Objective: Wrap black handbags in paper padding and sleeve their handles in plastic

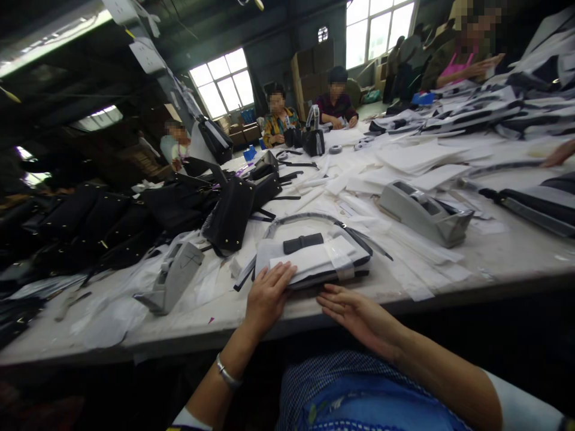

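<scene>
A black handbag lies flat near the table's front edge, its wrapped handle arching away from me. White paper covers its upper side, with a black strap piece on top and a clear strip around its right part. My left hand rests on the bag's front left corner and the paper, fingers stretched out. Just off the bag's front edge is my right hand, palm turned inward and fingers extended, holding nothing. Whether its fingertips touch the bag I cannot tell.
Grey tape dispensers stand at left and right. Black bags pile up on the left. White paper sheets spread over the table's middle. Scissors-like tool lies at far left. Several people work around the table; a co-worker's hand enters at right.
</scene>
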Motion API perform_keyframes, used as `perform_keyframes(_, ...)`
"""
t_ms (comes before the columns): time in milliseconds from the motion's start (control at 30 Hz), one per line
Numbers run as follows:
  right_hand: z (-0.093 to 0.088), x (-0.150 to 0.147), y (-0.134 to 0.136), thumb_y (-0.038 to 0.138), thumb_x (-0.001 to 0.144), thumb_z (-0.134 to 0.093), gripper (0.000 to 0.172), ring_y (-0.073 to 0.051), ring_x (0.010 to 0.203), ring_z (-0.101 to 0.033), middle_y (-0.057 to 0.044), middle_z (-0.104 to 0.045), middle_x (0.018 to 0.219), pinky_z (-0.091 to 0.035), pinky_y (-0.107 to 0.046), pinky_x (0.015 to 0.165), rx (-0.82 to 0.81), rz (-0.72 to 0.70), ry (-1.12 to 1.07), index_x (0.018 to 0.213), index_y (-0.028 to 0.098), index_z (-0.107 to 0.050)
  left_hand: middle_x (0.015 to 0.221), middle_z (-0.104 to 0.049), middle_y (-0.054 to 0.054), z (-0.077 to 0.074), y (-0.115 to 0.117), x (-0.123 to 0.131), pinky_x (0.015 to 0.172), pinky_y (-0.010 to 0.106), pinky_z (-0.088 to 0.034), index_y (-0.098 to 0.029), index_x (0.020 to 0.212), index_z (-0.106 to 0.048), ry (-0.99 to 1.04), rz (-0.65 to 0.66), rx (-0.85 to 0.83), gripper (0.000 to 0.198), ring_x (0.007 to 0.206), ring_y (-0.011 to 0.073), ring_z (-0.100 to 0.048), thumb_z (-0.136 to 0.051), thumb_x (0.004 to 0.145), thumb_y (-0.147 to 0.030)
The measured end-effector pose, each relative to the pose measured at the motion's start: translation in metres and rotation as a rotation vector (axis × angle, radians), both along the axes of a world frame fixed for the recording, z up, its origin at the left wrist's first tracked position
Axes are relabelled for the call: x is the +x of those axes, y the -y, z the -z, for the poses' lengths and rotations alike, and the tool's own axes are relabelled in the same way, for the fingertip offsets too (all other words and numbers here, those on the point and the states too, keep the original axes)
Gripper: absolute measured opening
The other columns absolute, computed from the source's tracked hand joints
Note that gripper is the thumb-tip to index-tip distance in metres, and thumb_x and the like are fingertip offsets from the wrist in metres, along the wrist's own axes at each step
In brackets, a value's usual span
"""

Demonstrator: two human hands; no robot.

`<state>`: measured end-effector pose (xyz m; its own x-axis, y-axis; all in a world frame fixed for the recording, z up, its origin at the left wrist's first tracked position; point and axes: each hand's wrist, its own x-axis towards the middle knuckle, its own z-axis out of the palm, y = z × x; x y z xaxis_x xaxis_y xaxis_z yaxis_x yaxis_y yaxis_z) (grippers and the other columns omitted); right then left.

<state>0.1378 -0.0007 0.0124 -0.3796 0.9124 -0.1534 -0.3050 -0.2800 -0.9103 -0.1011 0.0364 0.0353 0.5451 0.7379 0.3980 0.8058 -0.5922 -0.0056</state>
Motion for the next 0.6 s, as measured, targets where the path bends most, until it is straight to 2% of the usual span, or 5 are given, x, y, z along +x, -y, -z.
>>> perform_keyframes(133, -0.006, -0.016, -0.011, 0.020, 0.076, -0.047, 0.027, -0.025, 0.108, -0.067, -0.013, -0.069, 0.107, -0.052, -0.047, 0.098, 0.043, 0.084, 0.024, 0.102, 0.022, -0.052, 0.148, -0.051, 0.006, -0.004, 0.001, 0.001, 0.114, 0.045, -0.036, -0.026, 0.146, -0.041, 0.013, -0.020, -0.033, 0.058, 0.138, 0.0227, -0.046, -0.059, 0.092, -0.019)
perform_keyframes(267, -0.011, -0.035, -0.015, 0.016, 0.064, -0.049, 0.023, -0.025, 0.111, -0.063, -0.011, -0.067, 0.110, -0.049, -0.048, 0.100, 0.013, 0.194, -0.003, 0.085, 0.024, -0.045, 0.149, -0.050, 0.008, -0.006, 0.000, 0.000, 0.112, 0.045, -0.038, -0.024, 0.148, -0.037, 0.001, -0.035, -0.017, 0.066, 0.137, 0.0249, -0.046, -0.065, 0.088, -0.025)
perform_keyframes(367, -0.019, -0.045, -0.016, 0.014, 0.063, -0.049, 0.022, -0.025, 0.118, -0.060, -0.011, -0.067, 0.111, -0.044, -0.049, 0.105, 0.025, 0.248, -0.025, 0.082, 0.024, -0.044, 0.148, -0.050, 0.012, 0.002, -0.003, 0.000, 0.109, 0.045, -0.042, -0.021, 0.151, -0.031, 0.024, -0.065, 0.076, 0.074, 0.135, 0.0280, -0.048, -0.067, 0.086, -0.024)
perform_keyframes(500, -0.030, -0.049, -0.024, 0.012, 0.064, -0.049, 0.019, -0.025, 0.124, -0.058, -0.008, -0.068, 0.118, -0.037, -0.050, 0.112, 0.119, 0.250, -0.066, 0.078, 0.023, -0.042, 0.145, -0.053, 0.016, 0.016, -0.008, 0.001, 0.104, 0.046, -0.045, -0.019, 0.155, -0.022, 0.116, -0.187, 0.242, 0.076, 0.130, 0.0315, -0.053, -0.061, 0.090, -0.023)
perform_keyframes(600, -0.031, -0.027, -0.039, 0.014, 0.070, -0.053, 0.019, -0.025, 0.120, -0.061, -0.008, -0.069, 0.119, -0.044, -0.045, 0.107, 0.273, 0.194, 0.138, 0.088, 0.022, -0.054, 0.145, -0.053, 0.015, 0.023, -0.013, 0.004, 0.102, 0.043, -0.047, -0.021, 0.156, -0.019, 0.141, -0.271, 0.276, 0.076, 0.126, 0.0311, -0.057, -0.058, 0.092, -0.022)
